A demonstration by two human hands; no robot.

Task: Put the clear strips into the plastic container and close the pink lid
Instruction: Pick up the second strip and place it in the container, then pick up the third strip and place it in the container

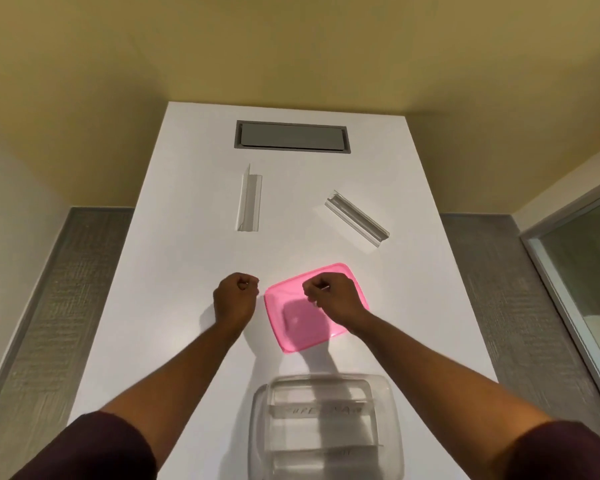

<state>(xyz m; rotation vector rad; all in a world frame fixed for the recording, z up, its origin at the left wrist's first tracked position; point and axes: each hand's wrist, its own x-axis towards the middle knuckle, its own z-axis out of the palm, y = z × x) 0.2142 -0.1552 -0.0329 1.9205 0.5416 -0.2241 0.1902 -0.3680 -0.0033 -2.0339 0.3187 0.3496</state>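
Fisted hands [236,299] [329,296], right above pink lid [291,327]

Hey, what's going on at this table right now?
A person is packing clear strips into a plastic container near the table's front edge. It is open and already holds some strips. Two more lie farther back: the left strip and the right strip. The pink lid lies flat on the table beyond the container. Both hands are closed fists holding nothing: the left hand beside the lid, the right hand over it.

Container [326,431] blurred; near edge cut off.
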